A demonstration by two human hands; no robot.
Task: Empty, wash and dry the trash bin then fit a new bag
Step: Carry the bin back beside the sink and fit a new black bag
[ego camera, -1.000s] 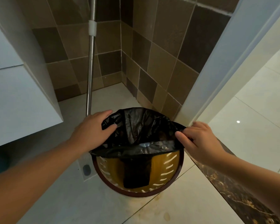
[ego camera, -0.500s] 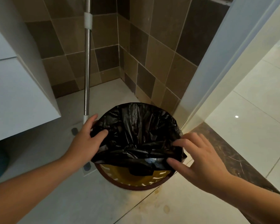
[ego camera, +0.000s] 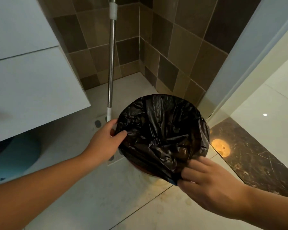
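From the head camera, a crinkled black plastic trash bag [ego camera: 161, 130] is stretched over the mouth of a round brown-rimmed trash bin [ego camera: 136, 165], which stands on the pale tiled floor [ego camera: 93, 196] in the corner by the brown tiled wall [ego camera: 181, 47]. Only a sliver of the bin's rim shows under the bag's near edge. The left hand [ego camera: 105, 143] grips the bag's left edge, thumb on top and fingers curled underneath. The right hand [ego camera: 206, 181] pinches the bag's near-right edge between thumb and bunched fingertips. A shiny metal mop pole [ego camera: 111, 63] leans upright just behind the left hand. A white cabinet [ego camera: 28, 80] hangs at left.
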